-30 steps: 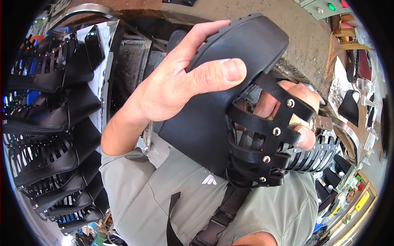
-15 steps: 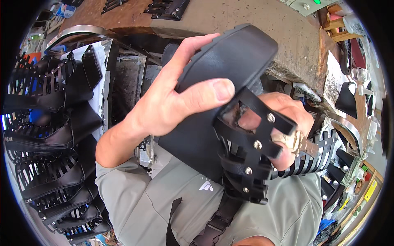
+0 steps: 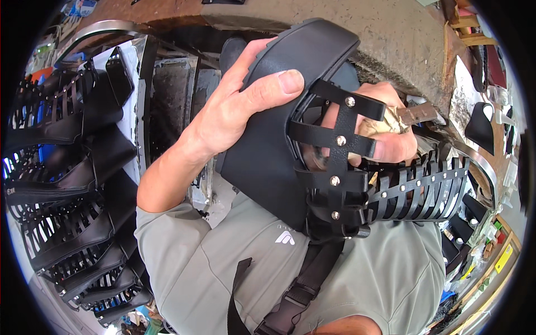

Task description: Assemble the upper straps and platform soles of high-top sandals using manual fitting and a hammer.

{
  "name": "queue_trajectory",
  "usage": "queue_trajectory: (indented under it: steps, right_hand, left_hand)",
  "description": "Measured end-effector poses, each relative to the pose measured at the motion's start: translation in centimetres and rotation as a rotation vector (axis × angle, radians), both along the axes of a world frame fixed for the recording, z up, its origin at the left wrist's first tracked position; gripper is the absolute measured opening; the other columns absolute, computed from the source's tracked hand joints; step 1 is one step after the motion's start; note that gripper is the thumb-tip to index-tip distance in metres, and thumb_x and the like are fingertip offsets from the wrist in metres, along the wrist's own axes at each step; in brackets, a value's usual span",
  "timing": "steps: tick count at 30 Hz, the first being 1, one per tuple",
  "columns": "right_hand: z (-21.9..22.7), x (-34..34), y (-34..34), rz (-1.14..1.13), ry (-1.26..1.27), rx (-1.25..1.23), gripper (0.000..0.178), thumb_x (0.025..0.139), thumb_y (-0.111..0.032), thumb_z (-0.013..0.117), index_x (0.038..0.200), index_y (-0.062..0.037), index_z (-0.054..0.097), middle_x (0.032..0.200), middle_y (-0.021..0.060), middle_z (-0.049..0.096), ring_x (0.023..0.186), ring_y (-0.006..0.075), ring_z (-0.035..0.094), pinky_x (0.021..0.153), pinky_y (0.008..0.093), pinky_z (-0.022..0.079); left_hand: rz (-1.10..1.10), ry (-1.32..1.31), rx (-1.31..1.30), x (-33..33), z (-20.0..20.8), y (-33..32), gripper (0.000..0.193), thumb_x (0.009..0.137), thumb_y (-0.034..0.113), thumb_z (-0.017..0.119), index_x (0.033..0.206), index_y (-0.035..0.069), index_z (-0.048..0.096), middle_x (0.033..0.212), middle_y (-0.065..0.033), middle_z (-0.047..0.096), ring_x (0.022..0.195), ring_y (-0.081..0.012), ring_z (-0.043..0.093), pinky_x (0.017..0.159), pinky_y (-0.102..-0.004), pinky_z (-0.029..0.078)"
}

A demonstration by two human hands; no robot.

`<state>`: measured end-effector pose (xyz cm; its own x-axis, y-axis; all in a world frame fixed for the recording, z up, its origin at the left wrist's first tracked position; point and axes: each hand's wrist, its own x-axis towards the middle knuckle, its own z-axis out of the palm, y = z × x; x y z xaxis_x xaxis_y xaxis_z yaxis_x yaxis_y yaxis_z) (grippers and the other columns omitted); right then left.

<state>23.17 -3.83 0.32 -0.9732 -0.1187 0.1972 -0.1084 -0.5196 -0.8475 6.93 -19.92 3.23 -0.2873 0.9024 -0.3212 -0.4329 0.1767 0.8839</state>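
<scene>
A black strappy platform sandal [image 3: 268,162] is held up in front of my chest, its thick sole slanting toward the upper right. My left hand [image 3: 229,114] is closed around the sole, thumb on the near side and fingers over the far edge. On its right side, black straps [image 3: 336,162] with silver studs stand in a lattice. Behind them my right hand [image 3: 403,144] is closed on a flat metal tool [image 3: 419,113] with a gold-coloured wrapping. Some of its fingers are hidden by the straps, and so is the tool's other end.
At my left, a rack holds several similar black sandals [image 3: 53,184] in a stack. A worn brown workbench [image 3: 268,14] runs across the far side. Another studded strap upper [image 3: 424,190] lies at my right, beside a curved metal bar [image 3: 479,162].
The sandal has shifted up and slightly left, and its straps have turned more upright. My right hand and the tool have risen with it. My left hand keeps its grip.
</scene>
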Motion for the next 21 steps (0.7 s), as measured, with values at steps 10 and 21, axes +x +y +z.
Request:
queue_trajectory:
  steps: [10, 21]
  right_hand:
    - [-2.8, 3.1, -4.2, -0.011, 0.126, 0.204, 0.032, 0.075, -0.023, 0.066, 0.094, 0.0026, 0.063, 0.092, 0.0161, 0.067, 0.077, 0.0245, 0.068, 0.067, 0.0329, 0.052]
    - [-8.0, 2.0, -3.8, -0.213, -0.489, 0.722, 0.047, 0.09, -0.043, 0.052, 0.105, 0.0003, 0.06, 0.099, 0.0108, 0.065, 0.086, 0.0193, 0.064, 0.076, 0.03, 0.052]
  left_hand:
    - [0.246, -0.401, -0.093, 0.2, -5.8, -4.1, 0.044, 0.093, 0.035, 0.051, 0.117, -0.001, 0.058, 0.105, -0.011, 0.066, 0.089, -0.0171, 0.064, 0.083, -0.0295, 0.051]
    - [-0.336, 1.159, -0.264, 2.9, -7.4, -9.8, 0.095, 0.052, 0.035, 0.087, 0.13, 0.0, 0.046, 0.127, -0.0203, 0.048, 0.12, -0.0378, 0.047, 0.102, -0.0423, 0.038]
